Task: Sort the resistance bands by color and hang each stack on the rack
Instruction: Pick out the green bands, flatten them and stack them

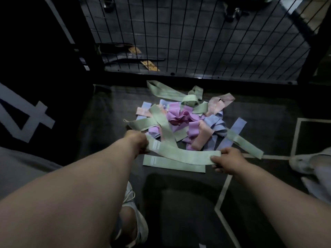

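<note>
Two bare forearms show from the lower corners, uncovered all the way to the left hand [138,142] and the right hand [227,161]. Plain grey cloth [21,169], smooth and unmarked, covers the body at the left edge. Low in the centre is an off-white lace-up shoe [140,224] with loose white laces [129,196] and a bare ankle inside it. At the right edge a second pale shoe [302,163] is partly cut off, with light grey fabric [318,183] just below it
</note>
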The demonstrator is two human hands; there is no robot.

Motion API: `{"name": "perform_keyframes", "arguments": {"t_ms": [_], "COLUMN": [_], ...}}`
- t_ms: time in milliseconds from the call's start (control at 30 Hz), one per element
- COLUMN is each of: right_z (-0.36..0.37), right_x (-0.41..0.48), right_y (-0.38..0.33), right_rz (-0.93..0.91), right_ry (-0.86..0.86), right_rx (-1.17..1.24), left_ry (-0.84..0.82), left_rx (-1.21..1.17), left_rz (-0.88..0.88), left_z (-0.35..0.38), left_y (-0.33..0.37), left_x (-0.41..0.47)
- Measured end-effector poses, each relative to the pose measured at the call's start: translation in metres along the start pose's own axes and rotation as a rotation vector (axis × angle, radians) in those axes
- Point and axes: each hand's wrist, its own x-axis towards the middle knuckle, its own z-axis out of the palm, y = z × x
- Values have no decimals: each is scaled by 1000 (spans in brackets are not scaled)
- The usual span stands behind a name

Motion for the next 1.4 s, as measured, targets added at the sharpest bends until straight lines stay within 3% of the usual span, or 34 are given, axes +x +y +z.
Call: {"name": "perform_keyframes", "arguments": {"t_ms": [133,367,700,967,1133,1300,1400], "right_z": [16,49,76,77,75,75,86], "right_x": [43,89,112,115,117,111,108], "right_y": [27,70,77,73,74,70,66], "right_rz": [106,114,97,70,159,93,-307], "right_ry": [30,71,114,129,188,234,205], "right_rx": [57,-56,-200,-530,-468,-570,-919], "left_ry": [69,338,274,283,315,296,325], "left_rx": [-64,67,254,411,392,481,752], "left_rz": [-168,-191,-104,-33,-49,-53,82], "left_z": [32,38,44,42,44,46,54], "left_y": [-26,-77,-108,-112,-113,-111,-107], "left_x": [34,98,124,129,132,135,131]}}
